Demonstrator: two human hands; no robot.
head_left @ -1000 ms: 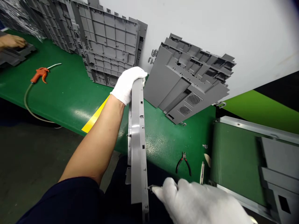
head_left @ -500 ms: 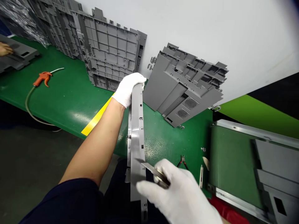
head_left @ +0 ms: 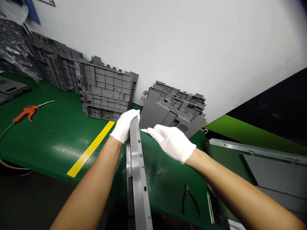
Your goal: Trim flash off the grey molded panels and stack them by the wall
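My left hand (head_left: 126,125), in a white glove, is closed on the far end of a grey plastic panel (head_left: 139,179), held on edge with its narrow side facing up. Small square holes run along that edge. In my gloved right hand (head_left: 171,142) is a knife whose blade (head_left: 144,130) points left, close to the panel's far end. Whether the blade touches the panel I cannot tell. The knife's handle is hidden inside my fingers. Behind my right hand leans a stack of grey panels (head_left: 153,108).
More ribbed grey panels (head_left: 107,86) lean on the white wall. An orange air gun (head_left: 27,112) lies on the green table (head_left: 59,134), left of a yellow tape strip (head_left: 91,148). Cutting pliers (head_left: 188,198) lie at the front right, near a conveyor (head_left: 225,163) carrying a grey panel.
My right hand has moved with the knife from the panel's near end to its far end. The view has tilted up, and the other person's hand at the left is out of sight.
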